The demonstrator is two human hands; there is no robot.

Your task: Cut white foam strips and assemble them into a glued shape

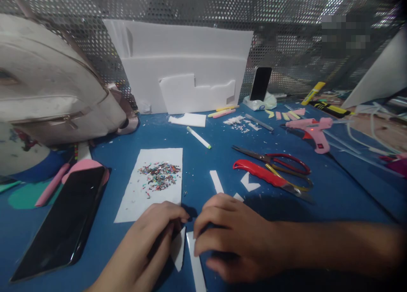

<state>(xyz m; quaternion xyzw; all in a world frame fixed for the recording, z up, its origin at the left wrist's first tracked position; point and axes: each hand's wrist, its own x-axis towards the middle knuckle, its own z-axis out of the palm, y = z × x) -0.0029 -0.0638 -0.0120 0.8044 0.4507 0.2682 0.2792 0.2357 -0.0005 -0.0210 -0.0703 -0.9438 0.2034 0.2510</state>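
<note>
While both hands meet low over the blue table (333, 190), the left hand (149, 245) has its fingers curled in and closed on a small white scrap (178, 251). The scrap sticks out just to the right of the fingertips, its tip pointing back toward the person. The right hand (229, 237) is curled too, its fingertips set on the top end of a long white strip (196, 266) lying just beside the scrap; whether it pinches the strip or only presses it down I cannot tell. Just beyond the left hand lies a white sheet (133, 203) with a heap of coloured glitter (159, 175), and off to that hand's left is a dark phone (63, 224). Just beyond the right hand lies a white offcut (216, 181). Farther out to its right are a red-handled knife (263, 175) and scissors (280, 160), with a pink glue gun (313, 133) well beyond them.
</note>
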